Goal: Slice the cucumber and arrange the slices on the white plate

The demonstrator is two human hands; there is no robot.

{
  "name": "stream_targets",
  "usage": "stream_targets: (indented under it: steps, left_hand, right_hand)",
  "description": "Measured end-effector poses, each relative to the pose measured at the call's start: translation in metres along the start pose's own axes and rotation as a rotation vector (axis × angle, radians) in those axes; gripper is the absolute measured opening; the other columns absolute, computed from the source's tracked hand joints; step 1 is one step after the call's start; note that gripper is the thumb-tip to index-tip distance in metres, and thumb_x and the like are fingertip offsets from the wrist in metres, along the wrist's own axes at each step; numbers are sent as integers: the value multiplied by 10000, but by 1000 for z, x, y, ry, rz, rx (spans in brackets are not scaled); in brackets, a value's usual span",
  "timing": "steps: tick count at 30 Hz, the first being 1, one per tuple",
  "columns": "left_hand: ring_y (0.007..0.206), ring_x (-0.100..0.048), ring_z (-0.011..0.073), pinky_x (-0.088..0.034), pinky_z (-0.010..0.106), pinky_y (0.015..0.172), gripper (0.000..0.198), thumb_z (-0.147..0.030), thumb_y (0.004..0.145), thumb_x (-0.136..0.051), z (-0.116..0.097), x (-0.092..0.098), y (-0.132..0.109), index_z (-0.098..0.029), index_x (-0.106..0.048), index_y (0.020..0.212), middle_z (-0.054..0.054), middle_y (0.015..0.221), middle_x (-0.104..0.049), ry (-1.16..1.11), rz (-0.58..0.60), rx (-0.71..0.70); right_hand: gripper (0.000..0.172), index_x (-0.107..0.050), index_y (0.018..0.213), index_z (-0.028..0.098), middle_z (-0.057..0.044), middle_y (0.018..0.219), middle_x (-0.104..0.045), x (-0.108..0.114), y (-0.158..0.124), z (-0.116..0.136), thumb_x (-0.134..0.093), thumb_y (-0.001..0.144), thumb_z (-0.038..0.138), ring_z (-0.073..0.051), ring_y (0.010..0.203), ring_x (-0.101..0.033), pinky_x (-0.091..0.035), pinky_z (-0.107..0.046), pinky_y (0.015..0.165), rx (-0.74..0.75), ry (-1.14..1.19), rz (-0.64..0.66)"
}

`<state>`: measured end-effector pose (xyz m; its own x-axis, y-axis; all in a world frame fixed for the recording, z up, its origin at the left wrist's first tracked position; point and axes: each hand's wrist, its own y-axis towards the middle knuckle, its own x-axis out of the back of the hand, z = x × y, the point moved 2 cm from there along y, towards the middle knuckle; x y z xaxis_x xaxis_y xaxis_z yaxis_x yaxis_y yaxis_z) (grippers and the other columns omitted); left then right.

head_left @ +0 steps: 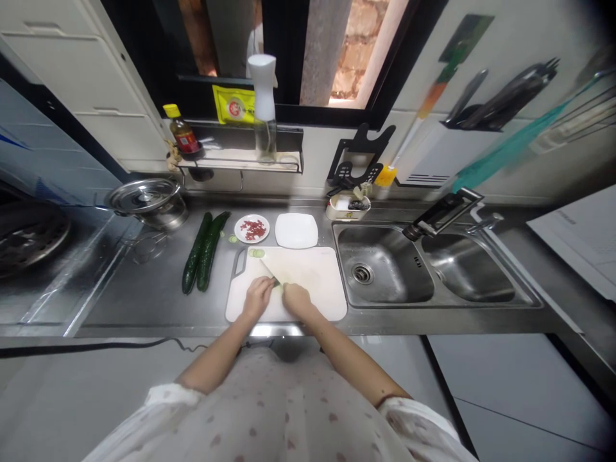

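On the white cutting board (317, 276), my right hand (296, 300) is closed around the handle of a knife (270, 272), whose pale blade points away to the upper left. Beside the blade, my left hand (258, 296) pinches a small piece of cucumber (276, 282), mostly covered by fingers. A few pale green cucumber slices (256, 253) lie at the board's upper left corner. Two whole cucumbers (195, 256) rest side by side on the counter left of the board. Another slice or two (233, 239) sit just behind the board.
Behind the board stand a round plate (239, 232) of chopped red pieces and a white square plate (296, 231). A lidded steel pot (168, 208) is at the left. To the right is a double sink (385, 269) with a black faucet (440, 215). A shelf (240, 160) holds bottles.
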<state>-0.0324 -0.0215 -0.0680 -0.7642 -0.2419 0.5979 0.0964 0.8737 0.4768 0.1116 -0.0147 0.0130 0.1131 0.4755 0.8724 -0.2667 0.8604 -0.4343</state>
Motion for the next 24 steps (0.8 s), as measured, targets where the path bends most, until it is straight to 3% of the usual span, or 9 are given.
stream_targets:
  steps: [24]
  left_hand:
    - [950, -600, 193, -512, 371, 861, 225, -219, 920, -464, 0, -1, 0, -207, -667, 1015, 80, 974, -665, 25, 7, -7]
  right_hand:
    - [321, -609, 1091, 121, -140, 1043, -677, 4, 1, 3, -354, 898, 85, -201, 983, -640, -458, -264, 775, 12, -7, 21]
